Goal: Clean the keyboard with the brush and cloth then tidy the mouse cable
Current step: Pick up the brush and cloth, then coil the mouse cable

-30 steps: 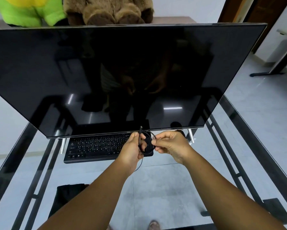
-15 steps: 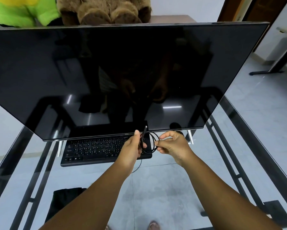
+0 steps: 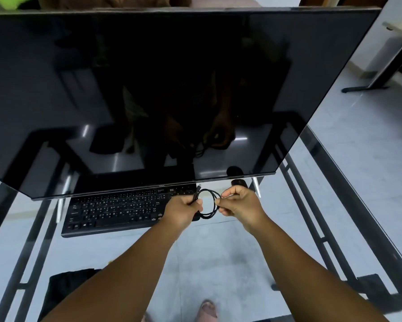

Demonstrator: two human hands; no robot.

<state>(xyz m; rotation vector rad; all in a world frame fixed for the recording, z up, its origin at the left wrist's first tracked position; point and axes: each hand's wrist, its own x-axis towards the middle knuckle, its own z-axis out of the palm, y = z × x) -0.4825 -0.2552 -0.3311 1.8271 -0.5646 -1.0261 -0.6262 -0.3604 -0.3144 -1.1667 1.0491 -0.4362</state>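
Both hands, left hand point(image 3: 183, 209) and right hand point(image 3: 238, 204), pinch the thin black mouse cable point(image 3: 209, 205) beside the black keyboard point(image 3: 116, 210). Its loop has widened since a moment ago. Coiling seems nearly done.

keyboard point(image 3: 116, 212) on table point(image 3: 230, 256) | monitor point(image 3: 148, 89) behind keyboard

Not much legible. Keyboard point(image 3: 116, 211): white key legends visible, rows of letters & symbols, but too small/blurred to read any single char w/ confidence. Small logo at centre of monitor point(image 3: 148, 94) bottom bezel, approx mid-edge, unreadable. No brand, nos. or signs readable elsewhere; monitor screen is off, shows reflections only, no text.
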